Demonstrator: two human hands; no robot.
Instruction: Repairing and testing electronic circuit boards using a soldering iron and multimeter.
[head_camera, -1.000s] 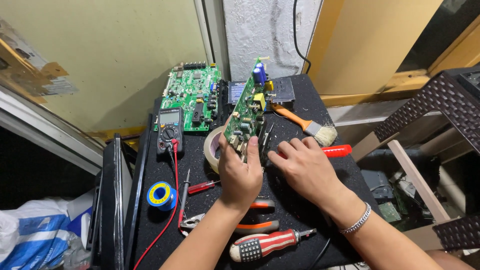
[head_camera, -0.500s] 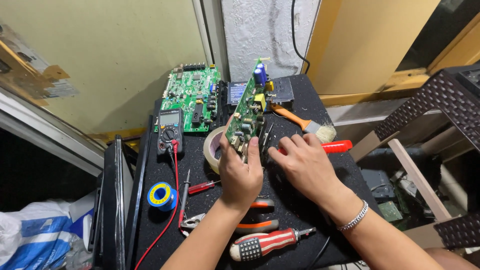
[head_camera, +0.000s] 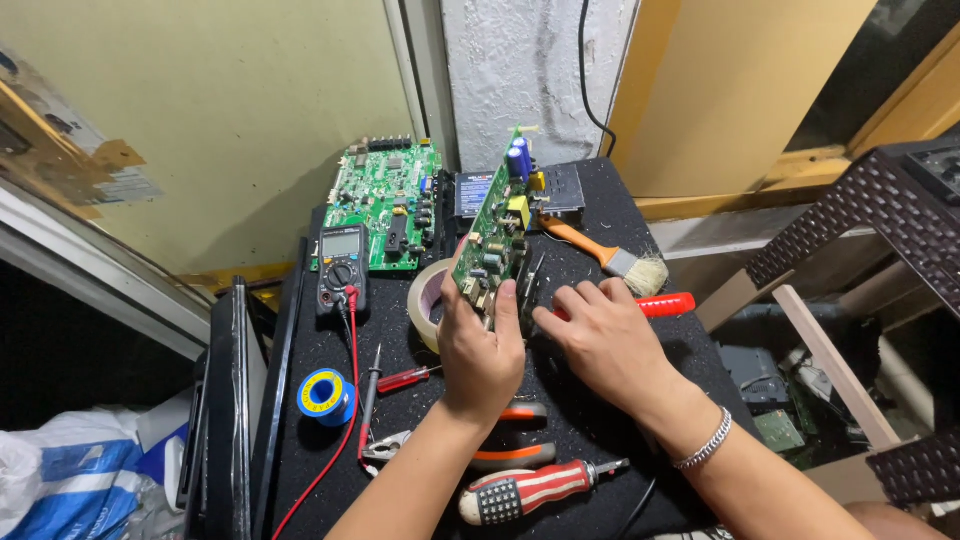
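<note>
Black work mat (head_camera: 600, 420) — a green circuit board (head_camera: 385, 205) lies flat at its far-left corner. A second, narrow circuit board (head_camera: 497, 232) stands on edge near the mat's middle. Left hand (head_camera: 480, 345) clamps its near end, thumb and fingers closed on the edges. Right hand (head_camera: 600, 335) rests just beside it, fingers loosely apart, touching the mat; holds nothing that shows.

Judgement: narrow board is light, stiff, fragile — best gripped by bare edges, off the capacitors.

Multimeter (head_camera: 341, 268) sits at the left edge. Board's underside is hidden; right fingertips are hard to make out.

Even warm indoor light, soft shadows, sharp focus, slight wide-angle distortion
</note>
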